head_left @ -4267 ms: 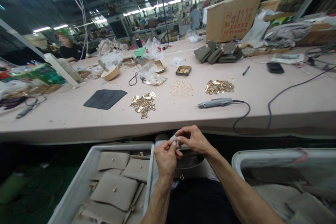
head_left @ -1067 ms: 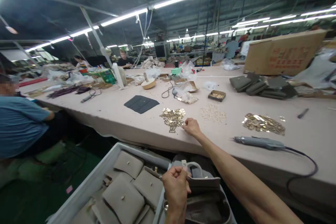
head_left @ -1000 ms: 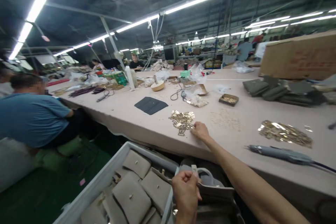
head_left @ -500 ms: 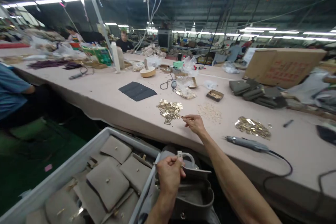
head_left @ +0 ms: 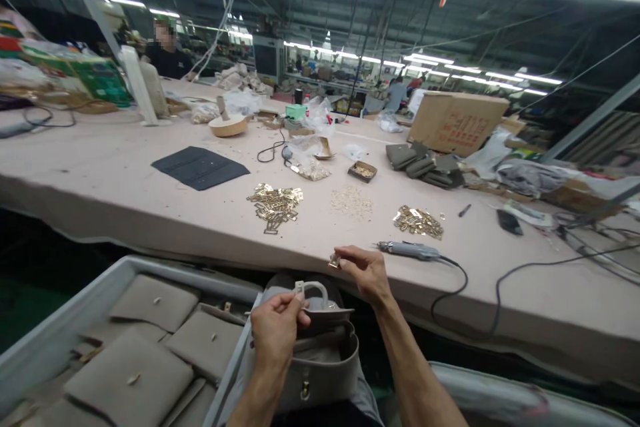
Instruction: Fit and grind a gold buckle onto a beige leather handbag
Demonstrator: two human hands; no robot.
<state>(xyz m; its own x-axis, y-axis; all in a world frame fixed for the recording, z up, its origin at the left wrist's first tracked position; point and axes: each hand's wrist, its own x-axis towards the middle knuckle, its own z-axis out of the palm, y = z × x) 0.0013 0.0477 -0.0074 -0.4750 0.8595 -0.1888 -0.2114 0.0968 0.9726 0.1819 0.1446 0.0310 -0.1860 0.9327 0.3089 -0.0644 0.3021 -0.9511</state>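
Note:
My left hand (head_left: 274, 330) pinches a pale strap tab (head_left: 299, 288) at the flap of a grey-beige handbag (head_left: 325, 380). The bag stands open in my lap, with a gold clasp on its front and a curved handle (head_left: 318, 287) behind the tab. My right hand (head_left: 367, 272) holds a small gold metal buckle (head_left: 334, 260) between thumb and fingertips, just in front of the table edge. On the table beyond lie a pile of gold rectangular buckles (head_left: 275, 203), scattered tiny pieces (head_left: 351, 201) and a pile of gold plates (head_left: 419, 221).
A corded electric screwdriver (head_left: 409, 250) lies right of my right hand. At left stands a grey bin (head_left: 125, 267) of beige bags. Farther back are a dark sheet (head_left: 200, 167), a small tray (head_left: 363, 171), stacked dark pieces (head_left: 425, 163) and a cardboard box (head_left: 457, 121). A person sits across the table.
My right hand has drawn back from the gold buckle pile toward the bag, with a buckle in its fingers. My left hand still grips the tab. The view has turned right.

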